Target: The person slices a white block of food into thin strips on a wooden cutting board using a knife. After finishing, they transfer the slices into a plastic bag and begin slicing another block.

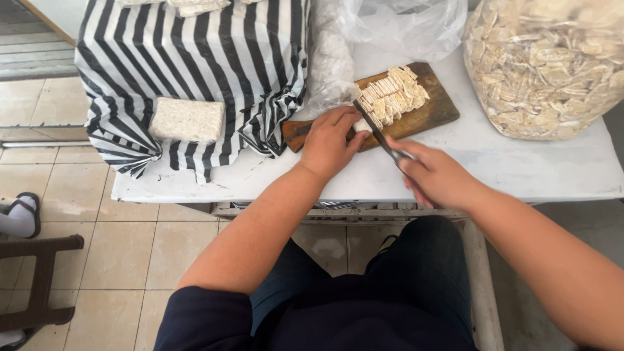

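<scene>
My left hand [330,142] rests on a wooden cutting board [429,112] and pins down a small pale block [361,125] at its near end. My right hand [437,177] grips the handle of a knife [377,132], whose blade angles up to the block right beside my left fingers. Behind the blade, several thin pale slices [392,95] lie stacked in rows across the board.
A black-and-white striped plastic bag [201,71] holds a whole pale block [187,119] at the left. A big clear bag of cut pieces [546,65] stands at the right. The white table [520,169] ends near my lap. Another person's foot [19,216] and a dark chair [39,279] are on the tiled floor.
</scene>
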